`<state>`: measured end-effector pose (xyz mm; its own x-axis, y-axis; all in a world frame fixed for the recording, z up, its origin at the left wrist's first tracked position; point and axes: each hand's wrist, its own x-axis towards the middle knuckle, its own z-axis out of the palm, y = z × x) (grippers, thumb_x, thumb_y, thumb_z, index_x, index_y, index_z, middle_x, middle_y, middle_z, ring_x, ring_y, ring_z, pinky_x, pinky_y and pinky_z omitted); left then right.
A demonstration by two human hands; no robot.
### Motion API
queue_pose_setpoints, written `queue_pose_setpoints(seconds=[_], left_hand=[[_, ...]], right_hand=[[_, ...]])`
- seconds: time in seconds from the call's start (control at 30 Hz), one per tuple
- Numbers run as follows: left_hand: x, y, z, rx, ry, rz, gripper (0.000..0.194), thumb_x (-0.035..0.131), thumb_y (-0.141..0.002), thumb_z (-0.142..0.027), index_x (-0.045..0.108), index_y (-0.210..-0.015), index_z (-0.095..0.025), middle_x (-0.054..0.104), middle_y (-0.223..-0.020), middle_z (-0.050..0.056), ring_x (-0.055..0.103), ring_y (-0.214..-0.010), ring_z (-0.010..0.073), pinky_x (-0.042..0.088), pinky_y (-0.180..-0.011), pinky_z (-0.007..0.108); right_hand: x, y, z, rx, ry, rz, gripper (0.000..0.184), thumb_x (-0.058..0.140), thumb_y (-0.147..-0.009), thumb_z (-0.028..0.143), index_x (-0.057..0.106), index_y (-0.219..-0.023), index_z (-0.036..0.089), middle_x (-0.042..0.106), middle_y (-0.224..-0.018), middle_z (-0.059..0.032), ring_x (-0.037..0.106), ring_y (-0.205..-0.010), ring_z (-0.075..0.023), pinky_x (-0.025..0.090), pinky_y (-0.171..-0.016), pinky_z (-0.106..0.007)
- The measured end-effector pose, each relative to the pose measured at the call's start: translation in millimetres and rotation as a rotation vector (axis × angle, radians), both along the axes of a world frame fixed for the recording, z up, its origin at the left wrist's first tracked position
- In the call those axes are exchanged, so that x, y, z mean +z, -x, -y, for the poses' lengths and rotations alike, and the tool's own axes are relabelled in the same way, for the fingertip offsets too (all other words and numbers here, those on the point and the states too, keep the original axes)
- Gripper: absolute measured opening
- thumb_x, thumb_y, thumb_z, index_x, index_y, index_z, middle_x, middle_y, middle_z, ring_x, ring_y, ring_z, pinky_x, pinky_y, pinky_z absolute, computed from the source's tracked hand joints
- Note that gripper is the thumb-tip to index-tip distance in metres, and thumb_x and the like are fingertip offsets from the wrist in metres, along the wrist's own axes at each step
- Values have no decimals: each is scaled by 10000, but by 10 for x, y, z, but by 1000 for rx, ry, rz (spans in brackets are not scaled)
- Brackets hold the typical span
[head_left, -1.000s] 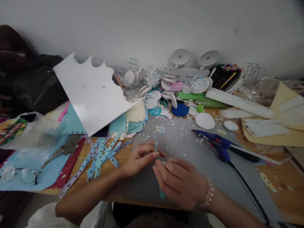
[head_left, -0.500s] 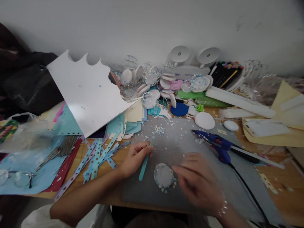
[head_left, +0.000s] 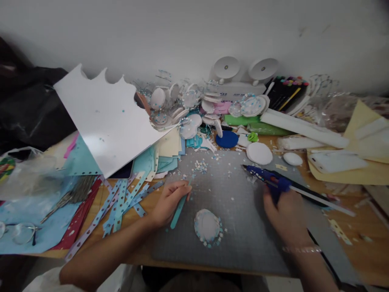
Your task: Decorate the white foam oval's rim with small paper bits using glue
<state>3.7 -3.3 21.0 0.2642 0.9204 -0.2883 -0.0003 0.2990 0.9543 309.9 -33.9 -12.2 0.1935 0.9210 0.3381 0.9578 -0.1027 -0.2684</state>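
My left hand [head_left: 170, 202] is closed round a flat teal stick [head_left: 178, 211], whose rounded end points down toward the grey cutting mat [head_left: 243, 243]. On the mat, to the right of that hand, lies a whitish round disc [head_left: 207, 225] edged with small blue and white pieces; neither hand touches it. My right hand [head_left: 287, 215], slightly blurred, has its fingers round the handle of a blue hot glue gun [head_left: 267, 175]. The gun rests on the mat with its nozzle to the left, and a white glue stick [head_left: 323, 200] sticks out behind.
Small blue and white bits [head_left: 200, 165] are scattered beyond the disc. Punched paper strips [head_left: 121, 202] and a large white sheet [head_left: 106, 121] lie left. White discs [head_left: 259, 153], a blue oval [head_left: 227, 138] and rolled white material [head_left: 304, 127] crowd the back. The gun's black cord trails toward me.
My right hand has left the edge of the round disc, moved right and taken hold of the glue gun's handle. My left hand still keeps the teal stick.
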Motion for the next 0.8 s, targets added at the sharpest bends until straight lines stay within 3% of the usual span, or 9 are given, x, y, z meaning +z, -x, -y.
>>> queue_pose_setpoints(seconds=[0.1,0.2,0.27,0.33,0.5,0.8], left_hand=[[23,-2,-4,-7,-4,-13,349,551,-746,-402,460,-504,-168,400,-536,-22,357,-531,110,290,-510,227],[15,0,-1,-22,-6,-35,351,539,-749,-410,457,-508,-167,394,-535,-26,350,-520,106,282,-500,225],[0,1,2,-36,-14,-51,355,530,-755,-415,454,-512,-167,381,-532,-30,342,-515,105,272,-492,224],[-16,5,4,-51,-24,-59,356,524,-764,-416,454,-518,-168,371,-529,-33,337,-513,105,270,-490,223],[-38,12,14,-82,-53,-69,363,518,-776,-413,448,-517,-168,353,-523,-36,328,-514,104,269,-488,220],[-3,26,18,-230,-146,-83,393,499,-838,-351,428,-498,-168,374,-535,-35,373,-538,105,287,-524,229]], right_hand=[[10,6,-68,12,55,29,240,386,-799,341,537,-778,155,550,-678,-124,560,-683,-290,443,-650,-420],[184,84,-162,-152,25,-101,311,468,-746,458,538,-835,167,562,-694,-91,570,-666,-274,443,-600,-384],[331,182,-241,-288,14,-177,370,560,-654,572,520,-702,207,523,-599,-40,558,-608,-261,425,-554,-366],[436,315,-304,-323,-47,-280,394,626,-574,595,485,-595,227,510,-535,-18,550,-558,-238,417,-523,-348],[401,670,-269,-111,-51,-530,288,649,-603,450,480,-527,229,559,-470,-15,530,-436,-178,420,-448,-301],[229,813,-98,104,73,-505,278,617,-607,396,469,-436,235,490,-353,20,473,-321,-148,376,-355,-266]])
